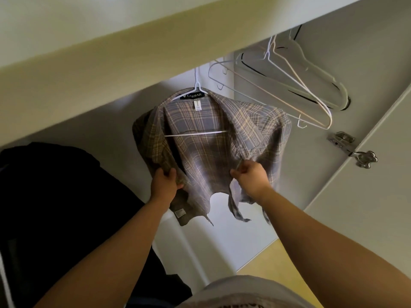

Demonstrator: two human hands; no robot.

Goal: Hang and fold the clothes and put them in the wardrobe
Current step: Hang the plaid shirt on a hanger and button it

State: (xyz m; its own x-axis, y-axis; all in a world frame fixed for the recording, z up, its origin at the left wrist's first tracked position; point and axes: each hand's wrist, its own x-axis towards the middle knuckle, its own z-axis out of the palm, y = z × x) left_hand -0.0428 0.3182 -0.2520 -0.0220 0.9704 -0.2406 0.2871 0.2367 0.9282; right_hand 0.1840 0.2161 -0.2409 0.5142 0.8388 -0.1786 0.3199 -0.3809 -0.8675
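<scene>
Plainly soft and light, the plaid shirt point(200, 147) hangs inside the wardrobe on a white wire hanger point(197, 86), its collar label point(194, 96) facing the camera and the hanger's crossbar showing through the open front. The woven cloth looks thin and limp: it drapes, bunches at the shoulders and would likely slide off the narrow wire if tugged to one side, so an even pull on both front edges seems the safest way to handle it. That is where the person has it. The left hand point(164, 182) grips the left front edge with fingers curled round a fold of cloth, and the right hand point(250, 177) pinches the right front edge between thumb and fingers, the two edges held apart with the tails dangling below. The fronts are unfastened; whether there are buttons cannot be told. To the right of the shirt a cluster of empty hangers point(289, 85) sits close to its shoulder and could snag the sleeve or tangle with the hook. To the left, dark garments point(55, 196) fill the space, leaving the shirt little room on that side. The open wardrobe door point(367, 174) with its metal hinge point(353, 150) stands at the right, well apart from the hands. The rail itself is hidden behind the wardrobe's top panel point(111, 63).
</scene>
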